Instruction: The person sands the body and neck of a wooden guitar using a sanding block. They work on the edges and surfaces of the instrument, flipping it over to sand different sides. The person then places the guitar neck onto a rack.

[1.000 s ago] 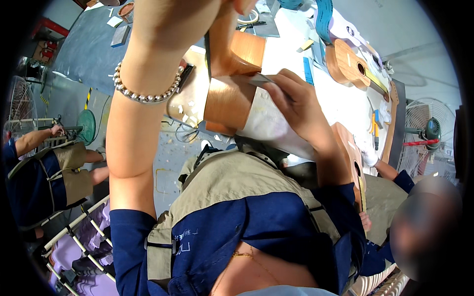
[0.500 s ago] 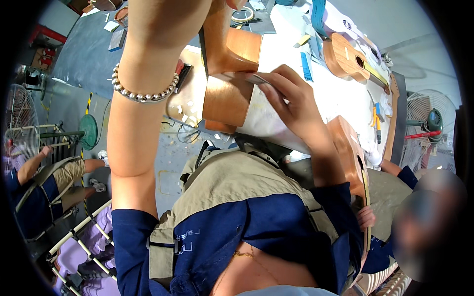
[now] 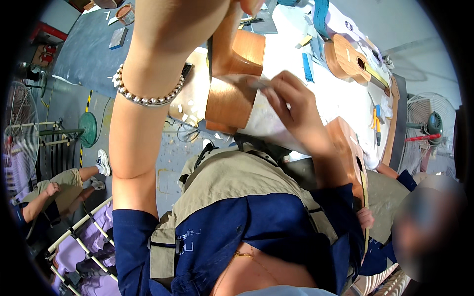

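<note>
I hold a small unfinished wooden guitar body [image 3: 229, 101] upright in front of me, its curved brown side facing the camera. My left hand [image 3: 249, 5] is mostly cut off at the top edge and grips the upper part of the body; a silver bead bracelet [image 3: 148, 96] circles that wrist. My right hand [image 3: 296, 106] presses a small flat grey blade [image 3: 259, 84] against the body's rim, fingers pinched on it.
A white workbench [image 3: 335, 98] behind holds a finished small guitar [image 3: 348, 56], blue strips and hand tools. A co-worker on the right holds another guitar [image 3: 345, 148]. Fans stand at far right [image 3: 429, 123] and far left [image 3: 19, 138]. A person sits at lower left [image 3: 54, 192].
My right hand has shifted slightly along the rim with the blade. The seated person at left has moved lower in the view. My left hand's grip is unchanged.
</note>
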### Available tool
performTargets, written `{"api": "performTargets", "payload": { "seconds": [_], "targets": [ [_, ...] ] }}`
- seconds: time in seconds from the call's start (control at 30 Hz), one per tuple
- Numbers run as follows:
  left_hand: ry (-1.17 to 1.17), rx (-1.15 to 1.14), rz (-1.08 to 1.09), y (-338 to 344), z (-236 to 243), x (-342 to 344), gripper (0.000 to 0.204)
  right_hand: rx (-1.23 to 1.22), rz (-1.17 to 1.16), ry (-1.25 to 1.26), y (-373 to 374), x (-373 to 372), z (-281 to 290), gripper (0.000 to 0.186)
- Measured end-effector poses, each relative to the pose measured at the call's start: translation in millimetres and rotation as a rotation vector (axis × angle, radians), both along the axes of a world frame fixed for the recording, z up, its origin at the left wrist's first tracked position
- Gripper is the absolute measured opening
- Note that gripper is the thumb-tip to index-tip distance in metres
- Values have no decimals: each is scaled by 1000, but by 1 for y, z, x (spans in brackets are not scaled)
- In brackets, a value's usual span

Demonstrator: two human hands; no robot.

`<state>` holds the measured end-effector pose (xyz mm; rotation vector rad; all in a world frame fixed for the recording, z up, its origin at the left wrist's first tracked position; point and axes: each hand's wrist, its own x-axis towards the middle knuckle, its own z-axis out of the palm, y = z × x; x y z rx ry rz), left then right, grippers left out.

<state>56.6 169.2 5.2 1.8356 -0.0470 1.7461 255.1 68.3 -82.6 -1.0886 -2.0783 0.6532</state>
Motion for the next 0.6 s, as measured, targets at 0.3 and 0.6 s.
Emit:
{"api": "performTargets", "payload": {
  "seconds": [0.3, 0.6],
  "targets": [
    [49, 311, -61, 7, 11, 9, 23, 65, -32, -4, 1, 0, -8, 21],
    [-115, -222, 111, -30, 6, 8, 31, -8, 2, 24, -5, 1, 1, 17]
  ]
}}
